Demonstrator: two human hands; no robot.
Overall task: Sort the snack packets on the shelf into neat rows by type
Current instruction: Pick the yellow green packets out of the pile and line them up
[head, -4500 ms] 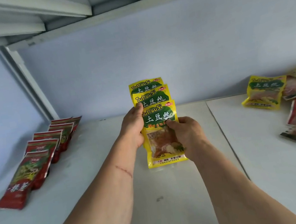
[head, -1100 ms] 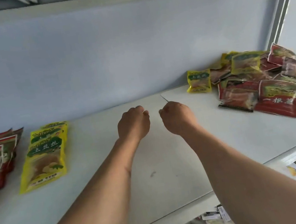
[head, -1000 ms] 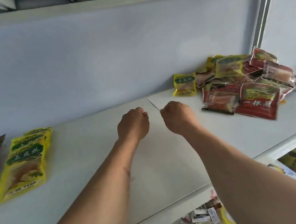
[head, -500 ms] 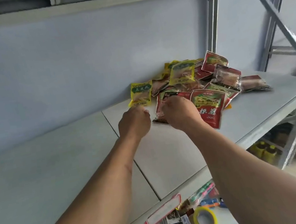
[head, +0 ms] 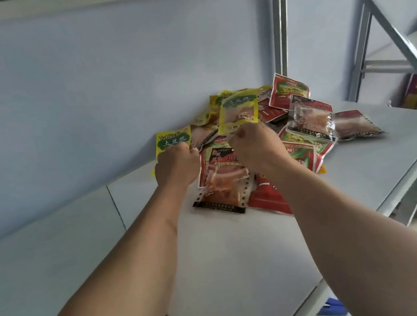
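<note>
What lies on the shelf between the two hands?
In the head view, a dark-edged meat snack packet lies between the left hand and right hand, resting on the shelf at the pile's near edge.

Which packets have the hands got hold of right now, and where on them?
Left hand grips a yellow packet low on its body. Right hand pinches another yellow packet by its bottom edge.

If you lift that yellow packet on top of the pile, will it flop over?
Probably a bit. The yellow packet is a thin, flat plastic pouch, so it likely bends at the edges. It looks light, sitting atop the pile without squashing it. Its shiny film may feel slippery, so the right hand should pinch firmly.
</note>
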